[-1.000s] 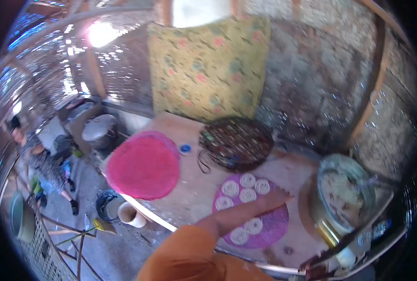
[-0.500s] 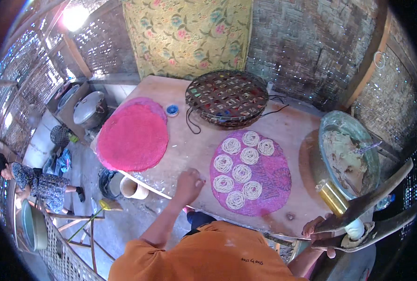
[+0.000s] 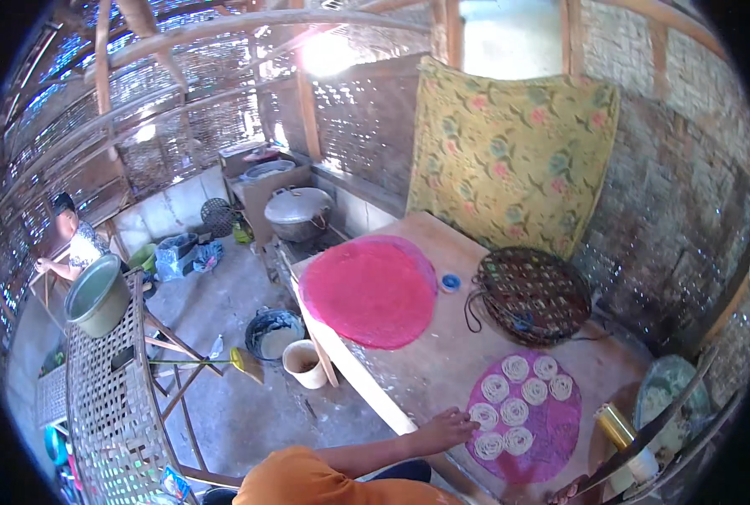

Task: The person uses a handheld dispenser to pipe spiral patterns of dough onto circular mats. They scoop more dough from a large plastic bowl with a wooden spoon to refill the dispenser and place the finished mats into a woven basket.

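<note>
Nine white coils (image 3: 514, 411) on one purple mat (image 3: 553, 438), left hand (image 3: 447, 427) beside, fingers loosely apart, right hand (image 3: 567, 491), grip unclear

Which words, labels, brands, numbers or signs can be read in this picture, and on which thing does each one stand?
None can be read.
Small blue packet at the lower edge: any print is too small and blurred to tell.
Purple round sheet under the white coils: no legible text.
Yellow cloth: flower pattern, no readable words.

The lower edge cuts off the right hand (image 3: 569, 490) (wrist unseen).
</note>
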Demonstrator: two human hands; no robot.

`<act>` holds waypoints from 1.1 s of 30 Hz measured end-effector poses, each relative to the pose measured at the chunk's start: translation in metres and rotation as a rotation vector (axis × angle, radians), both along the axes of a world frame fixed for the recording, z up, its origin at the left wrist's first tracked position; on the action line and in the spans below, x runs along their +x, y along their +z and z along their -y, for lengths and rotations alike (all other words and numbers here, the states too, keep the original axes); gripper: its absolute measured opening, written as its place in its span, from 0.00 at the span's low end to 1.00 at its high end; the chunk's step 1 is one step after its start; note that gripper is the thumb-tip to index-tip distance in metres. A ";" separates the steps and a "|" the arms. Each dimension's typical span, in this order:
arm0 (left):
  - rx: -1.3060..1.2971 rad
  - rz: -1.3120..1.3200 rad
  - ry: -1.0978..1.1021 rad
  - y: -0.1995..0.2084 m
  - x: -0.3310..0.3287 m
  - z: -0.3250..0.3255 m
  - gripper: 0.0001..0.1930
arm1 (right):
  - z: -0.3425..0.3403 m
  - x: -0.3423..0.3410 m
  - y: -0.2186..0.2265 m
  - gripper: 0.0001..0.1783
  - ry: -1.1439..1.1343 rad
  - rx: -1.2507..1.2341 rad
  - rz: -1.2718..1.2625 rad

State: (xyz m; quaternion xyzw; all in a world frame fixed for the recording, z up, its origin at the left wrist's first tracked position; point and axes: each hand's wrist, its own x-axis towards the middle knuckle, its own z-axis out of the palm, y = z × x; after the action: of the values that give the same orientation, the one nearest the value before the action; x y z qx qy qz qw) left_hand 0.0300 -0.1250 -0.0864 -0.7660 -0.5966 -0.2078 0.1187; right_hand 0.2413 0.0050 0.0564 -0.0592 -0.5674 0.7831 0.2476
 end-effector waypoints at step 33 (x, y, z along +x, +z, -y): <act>-0.637 0.107 1.001 0.439 -0.396 -0.014 0.20 | 0.018 -0.088 0.028 0.59 0.047 -0.049 0.216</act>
State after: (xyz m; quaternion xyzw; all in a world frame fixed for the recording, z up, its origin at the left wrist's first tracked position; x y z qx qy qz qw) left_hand -0.3664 -0.1106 0.3522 -0.3778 -0.9234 0.0243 -0.0638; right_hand 0.1532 -0.0129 0.0847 -0.1360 -0.5728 0.7913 0.1653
